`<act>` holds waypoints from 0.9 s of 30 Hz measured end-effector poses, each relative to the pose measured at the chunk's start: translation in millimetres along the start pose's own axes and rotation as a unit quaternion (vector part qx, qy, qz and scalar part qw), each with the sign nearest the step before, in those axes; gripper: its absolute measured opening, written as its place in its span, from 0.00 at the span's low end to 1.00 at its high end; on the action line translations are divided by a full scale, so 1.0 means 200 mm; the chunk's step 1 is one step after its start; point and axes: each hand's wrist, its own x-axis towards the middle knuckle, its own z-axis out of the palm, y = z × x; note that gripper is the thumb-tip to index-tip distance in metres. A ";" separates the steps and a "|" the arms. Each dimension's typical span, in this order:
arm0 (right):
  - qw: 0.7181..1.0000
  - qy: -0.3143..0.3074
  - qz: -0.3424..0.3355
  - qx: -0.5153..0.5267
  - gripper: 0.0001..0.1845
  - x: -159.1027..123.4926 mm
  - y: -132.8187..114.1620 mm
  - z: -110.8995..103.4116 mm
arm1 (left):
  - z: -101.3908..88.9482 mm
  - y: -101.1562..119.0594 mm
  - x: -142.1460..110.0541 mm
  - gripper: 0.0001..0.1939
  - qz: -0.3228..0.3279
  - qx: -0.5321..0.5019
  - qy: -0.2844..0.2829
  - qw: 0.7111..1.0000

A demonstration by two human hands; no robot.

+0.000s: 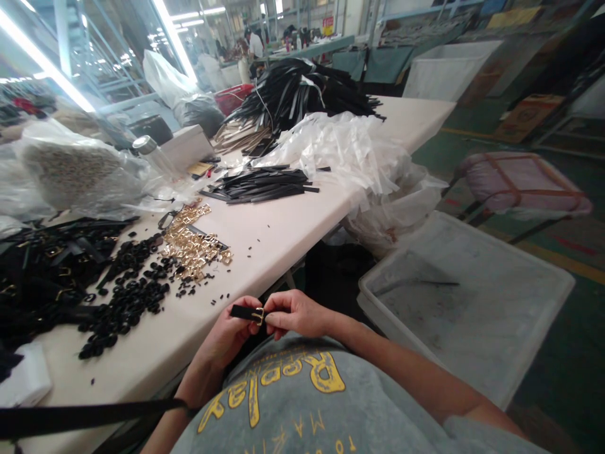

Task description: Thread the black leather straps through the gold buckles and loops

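Note:
Close to my body, at the table's front edge, both hands are on a black strap that has a gold buckle. My left hand grips the strap on the left side of the buckle. Thumb and fingertips of my right hand pinch at the buckle's right side. The strap's part inside the fingers is hidden. On the table ahead lie a heap of loose gold buckles and a pile of small round black pieces.
Finished-looking black straps with buckles are heaped at the left. Cut black strips lie further back, before a large strip bundle and crumpled clear plastic. A white bin stands right, near a plastic-wrapped stool.

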 end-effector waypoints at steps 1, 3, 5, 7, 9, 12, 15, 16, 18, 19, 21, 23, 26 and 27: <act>1.000 0.001 -0.003 0.003 0.13 0.00 0.00 0.00 | 0.01 0.00 0.00 0.10 -0.001 0.000 -0.004 1.000; 1.000 0.010 -0.013 -0.004 0.15 -0.01 -0.01 0.01 | 0.03 0.00 -0.01 0.10 0.001 0.001 -0.010 1.000; 0.999 0.018 -0.024 -0.020 0.16 -0.02 -0.02 0.02 | 0.05 0.01 -0.02 0.10 0.007 0.002 -0.006 1.000; 0.998 0.035 -0.034 -0.043 0.16 -0.04 -0.03 0.03 | 0.07 0.01 -0.03 0.11 0.010 0.002 -0.001 1.000; 0.995 0.060 -0.041 -0.065 0.14 -0.06 -0.04 0.04 | 0.09 0.02 -0.04 0.11 0.008 0.003 -0.002 1.000; 0.990 0.093 -0.054 -0.085 0.12 -0.09 -0.06 0.06 | 0.10 0.02 -0.06 0.11 0.004 -0.005 -0.011 1.000; 0.987 0.106 -0.069 -0.098 0.11 -0.11 -0.07 0.06 | 0.10 0.01 -0.07 0.12 0.001 -0.039 -0.026 0.999; 0.986 0.108 -0.072 -0.103 0.11 -0.11 -0.07 0.06 | 0.09 0.01 -0.07 0.13 0.000 -0.051 -0.030 0.998; 0.985 0.110 -0.073 -0.111 0.11 -0.11 -0.07 0.05 | 0.08 0.00 -0.08 0.14 -0.002 -0.068 -0.034 0.997; 0.984 0.111 -0.075 -0.116 0.12 -0.11 -0.08 0.05 | 0.08 0.00 -0.08 0.15 -0.003 -0.072 -0.033 0.997; 0.981 0.116 -0.081 -0.133 0.12 -0.11 -0.07 0.05 | 0.08 0.01 -0.09 0.16 -0.006 -0.068 -0.025 0.997; 0.976 0.120 -0.088 -0.158 0.12 -0.11 -0.07 0.04 | 0.09 0.02 -0.09 0.15 -0.006 -0.049 -0.018 0.999; 0.966 0.124 -0.098 -0.205 0.12 -0.10 -0.06 0.04 | 0.10 0.05 -0.10 0.13 0.012 -0.001 -0.025 1.000; 0.962 0.126 -0.103 -0.221 0.11 -0.10 -0.05 0.04 | 0.10 0.06 -0.10 0.12 0.022 0.014 -0.027 0.999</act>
